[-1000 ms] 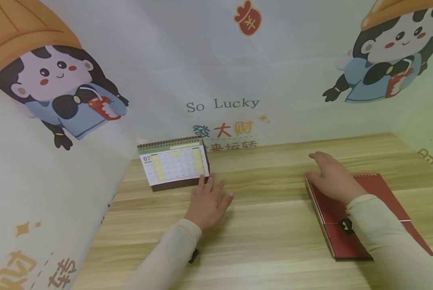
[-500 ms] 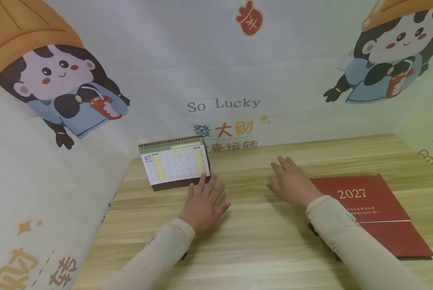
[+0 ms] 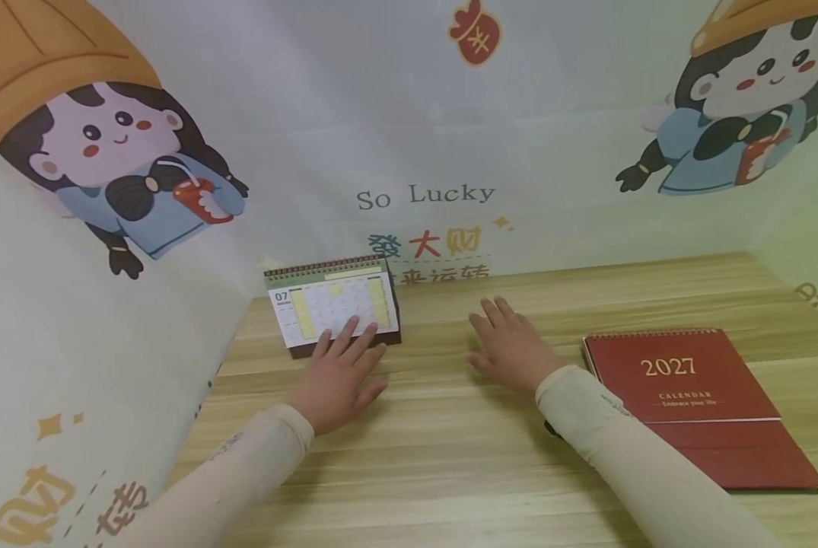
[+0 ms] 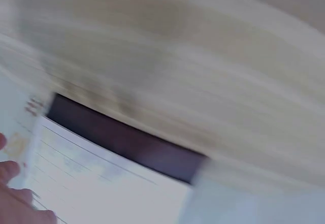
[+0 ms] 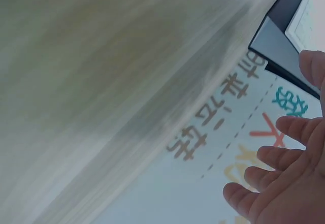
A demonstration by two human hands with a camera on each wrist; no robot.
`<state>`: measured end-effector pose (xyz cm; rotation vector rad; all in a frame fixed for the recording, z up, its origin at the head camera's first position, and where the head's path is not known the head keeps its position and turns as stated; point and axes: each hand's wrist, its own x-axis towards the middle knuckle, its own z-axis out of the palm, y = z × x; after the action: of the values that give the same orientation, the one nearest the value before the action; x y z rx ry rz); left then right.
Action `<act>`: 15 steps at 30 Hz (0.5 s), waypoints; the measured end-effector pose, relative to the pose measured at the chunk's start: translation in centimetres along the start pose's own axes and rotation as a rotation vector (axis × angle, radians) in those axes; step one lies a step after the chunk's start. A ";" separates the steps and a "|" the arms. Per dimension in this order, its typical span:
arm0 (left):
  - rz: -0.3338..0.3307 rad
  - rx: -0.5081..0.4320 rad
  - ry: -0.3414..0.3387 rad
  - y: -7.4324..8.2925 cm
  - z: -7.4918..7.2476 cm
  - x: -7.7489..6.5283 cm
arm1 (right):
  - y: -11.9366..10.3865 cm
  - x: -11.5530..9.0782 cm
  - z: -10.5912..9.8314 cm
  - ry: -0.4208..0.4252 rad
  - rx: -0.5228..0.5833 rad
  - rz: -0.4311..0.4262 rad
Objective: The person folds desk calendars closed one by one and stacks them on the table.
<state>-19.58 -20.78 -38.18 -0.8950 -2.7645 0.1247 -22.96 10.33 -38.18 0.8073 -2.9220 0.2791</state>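
Observation:
A small desk calendar with a spiral top, its page marked 07, stands upright at the back left of the wooden table. My left hand is spread in front of it, fingers overlapping its lower page in the head view and holding nothing. In the left wrist view the dark base of that calendar shows, blurred. Right of it, my right hand reaches inward over the table, fingers extended and holding nothing. A red 2027 calendar lies at the right, partly covered by my right forearm.
Pale printed sheets with cartoon figures and lettering enclose the back and sides. The wooden table runs between the two calendars toward me.
My right hand has moved left off the red calendar toward the middle, uncovering its 2027 cover. The left hand has shifted left, in front of the standing calendar.

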 end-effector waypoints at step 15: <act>-0.248 -0.003 0.229 -9.9 -1.4 -3.9 | -4.6 4.8 -0.5 0.105 -0.087 -0.092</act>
<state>-21.76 -31.04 -36.06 -0.5236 -2.6322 -0.0236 -24.68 4.19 -36.37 0.8830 -2.7691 0.1795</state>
